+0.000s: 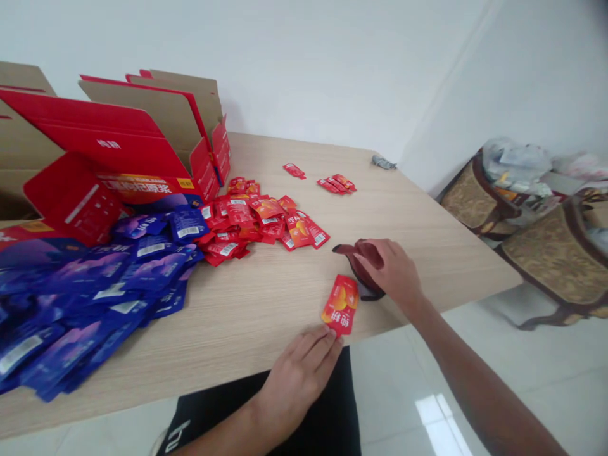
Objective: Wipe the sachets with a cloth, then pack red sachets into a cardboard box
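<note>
A red pouch (pixel 341 304) with an orange fruit print lies near the table's front edge. The fingertips of my left hand (pixel 304 370) hold its lower end, fingers close together; my thumb is hidden. Just to the right, my right hand (pixel 392 272) is closed on a dark red-brown curved object (pixel 363 266) with black ends, whose kind I cannot make out. The palm covers part of it. Beyond my hands is a loose pile of red pouches (pixel 251 218). A large heap of blue pouches (pixel 109 278) spreads over the left side.
Open red cardboard boxes (pixel 142 139) stand at the back left by the wall. Farther back lie a single red pouch (pixel 294 171), a small row of red pouches (pixel 336 183) and a crumpled grey item (pixel 384 163). Patterned chairs (pixel 555 253) with plastic bags stand at right.
</note>
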A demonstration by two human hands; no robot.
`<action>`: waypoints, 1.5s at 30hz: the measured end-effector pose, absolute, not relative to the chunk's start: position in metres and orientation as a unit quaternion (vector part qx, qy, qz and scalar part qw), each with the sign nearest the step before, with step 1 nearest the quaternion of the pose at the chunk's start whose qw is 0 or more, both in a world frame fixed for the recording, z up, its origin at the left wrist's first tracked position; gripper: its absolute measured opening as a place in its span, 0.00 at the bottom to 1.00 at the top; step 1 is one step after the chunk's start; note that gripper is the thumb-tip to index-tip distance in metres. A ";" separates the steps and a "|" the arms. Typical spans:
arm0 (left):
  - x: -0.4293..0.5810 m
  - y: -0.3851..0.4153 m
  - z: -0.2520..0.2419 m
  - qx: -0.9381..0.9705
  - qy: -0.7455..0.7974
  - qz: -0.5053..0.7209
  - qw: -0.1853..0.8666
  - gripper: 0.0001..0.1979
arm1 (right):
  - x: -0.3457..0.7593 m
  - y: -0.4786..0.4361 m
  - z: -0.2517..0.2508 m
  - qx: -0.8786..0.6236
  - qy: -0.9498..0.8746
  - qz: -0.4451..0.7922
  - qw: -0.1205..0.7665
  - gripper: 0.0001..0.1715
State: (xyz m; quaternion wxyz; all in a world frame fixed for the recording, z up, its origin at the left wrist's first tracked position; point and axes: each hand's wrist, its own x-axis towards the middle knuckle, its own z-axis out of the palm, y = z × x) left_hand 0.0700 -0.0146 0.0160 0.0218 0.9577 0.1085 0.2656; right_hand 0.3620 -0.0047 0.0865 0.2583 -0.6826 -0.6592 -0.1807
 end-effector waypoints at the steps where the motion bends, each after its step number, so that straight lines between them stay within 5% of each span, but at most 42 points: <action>1: 0.071 -0.015 0.016 0.956 0.109 0.271 0.027 0.19 | 0.355 -0.013 0.090 -0.677 -0.651 -0.177 0.295 0.15; 3: 0.072 -0.015 0.016 0.953 0.111 0.279 0.035 0.18 | 0.334 -0.031 0.092 -0.647 -0.674 -0.132 0.331 0.16; 8: 0.073 -0.017 0.015 0.950 0.113 0.287 0.045 0.19 | 0.295 -0.053 0.072 -0.590 -0.773 -0.002 0.233 0.09; 18: 0.070 -0.014 0.015 0.956 0.103 0.274 0.022 0.18 | 0.370 0.002 0.064 -0.688 -0.687 -0.116 0.202 0.13; 22: 0.073 -0.015 0.025 0.968 0.115 0.222 0.017 0.20 | 0.384 -0.007 0.068 -0.734 -0.558 -0.164 0.350 0.21; 27: 0.076 -0.015 0.028 0.970 0.153 0.187 -0.012 0.24 | 0.378 -0.030 0.055 -0.768 -0.380 -0.084 0.509 0.28; 34: 0.070 -0.008 0.018 0.963 0.115 0.243 -0.020 0.18 | 0.381 -0.034 0.041 -0.744 -0.333 -0.033 0.578 0.30; 40: 0.058 0.006 0.060 0.933 0.077 0.326 0.134 0.13 | 0.384 -0.036 0.041 -0.743 -0.330 -0.008 0.583 0.28; 45: 0.061 0.044 0.108 0.879 0.235 0.319 0.267 0.07 | 0.385 -0.038 0.038 -0.731 -0.317 0.000 0.604 0.29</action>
